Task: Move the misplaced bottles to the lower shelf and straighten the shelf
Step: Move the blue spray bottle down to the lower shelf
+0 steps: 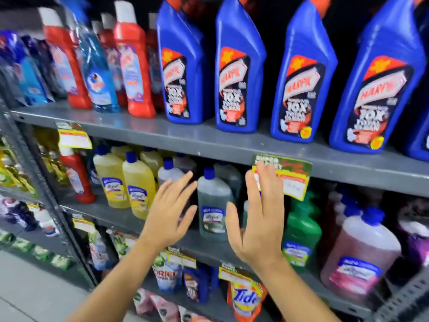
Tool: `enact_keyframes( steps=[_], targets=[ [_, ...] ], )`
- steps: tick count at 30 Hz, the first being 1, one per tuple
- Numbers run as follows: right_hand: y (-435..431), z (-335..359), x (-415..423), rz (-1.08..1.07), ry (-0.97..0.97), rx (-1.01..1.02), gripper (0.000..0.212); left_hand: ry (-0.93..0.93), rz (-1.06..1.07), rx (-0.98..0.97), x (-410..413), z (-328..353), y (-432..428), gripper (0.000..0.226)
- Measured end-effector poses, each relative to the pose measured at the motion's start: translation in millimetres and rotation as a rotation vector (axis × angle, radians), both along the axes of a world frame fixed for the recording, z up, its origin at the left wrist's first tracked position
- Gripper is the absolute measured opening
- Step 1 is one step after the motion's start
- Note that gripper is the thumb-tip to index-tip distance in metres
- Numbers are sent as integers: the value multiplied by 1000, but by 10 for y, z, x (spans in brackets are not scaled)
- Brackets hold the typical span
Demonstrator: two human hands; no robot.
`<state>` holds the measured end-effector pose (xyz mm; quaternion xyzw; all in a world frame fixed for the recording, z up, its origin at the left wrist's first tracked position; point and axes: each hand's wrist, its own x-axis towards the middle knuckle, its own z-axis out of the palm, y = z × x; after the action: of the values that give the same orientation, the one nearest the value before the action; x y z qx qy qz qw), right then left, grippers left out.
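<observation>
Hands are hovering at the middle shelf, both grips spread wide and holding nothing. Left hand is sitting in front of a pale blue-capped bottle; right hand is partly covering the price tag hanging off the upper shelf. Grey-green bottle is standing upright between them, right at the shelf's front edge, not touched by either hand as far as I can tell.

Misplaced candidates, my read: red bottle standing alone left of the yellow bottles on the middle shelf, and the clear blue bottle wedged among the red ones up top. Cannot confirm which ones the task means.

Risks from here:
- Grey-green bottle is looking tall and narrow and is sitting at the lip. A flat-palm squeeze or a sideways nudge is likely tipping it forward off the shelf.
- Left fingers are reaching past the front row. Pushing back there is risking a domino into the bottles behind, which are dark and hard to make out.
- Right fingers are overlapping the price tag; lifting the hand could be snagging it and pulling it off the rail.
- Green pump bottle is standing just beside the right wrist; an elbow swing is knocking it.
- Frame is motion-blurred, so labels are unreadable; sorting by colour alone is risking a wrong pick.
</observation>
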<state>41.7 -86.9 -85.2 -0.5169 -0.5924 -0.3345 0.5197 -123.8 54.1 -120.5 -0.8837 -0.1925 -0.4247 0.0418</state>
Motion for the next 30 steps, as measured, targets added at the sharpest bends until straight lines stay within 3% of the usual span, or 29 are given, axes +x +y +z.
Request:
enact_keyframes(
  steps=[4,13,22,30],
  targets=[
    [477,780,-266,-53,-132,3,62,-98,131,210,-455,809,406,47],
    [2003,1274,-1429,-215,-297,-166,70,-14,308,270,-1874,1422,1734,54],
    [3288,1365,-2343,-292,-184,-313,72,93,231,139,-3068,1516,3159,53],
    [3778,1702,-2385,-327,-57,-402,70,153,102,30,-2950,1412,3656,51]
  ],
)
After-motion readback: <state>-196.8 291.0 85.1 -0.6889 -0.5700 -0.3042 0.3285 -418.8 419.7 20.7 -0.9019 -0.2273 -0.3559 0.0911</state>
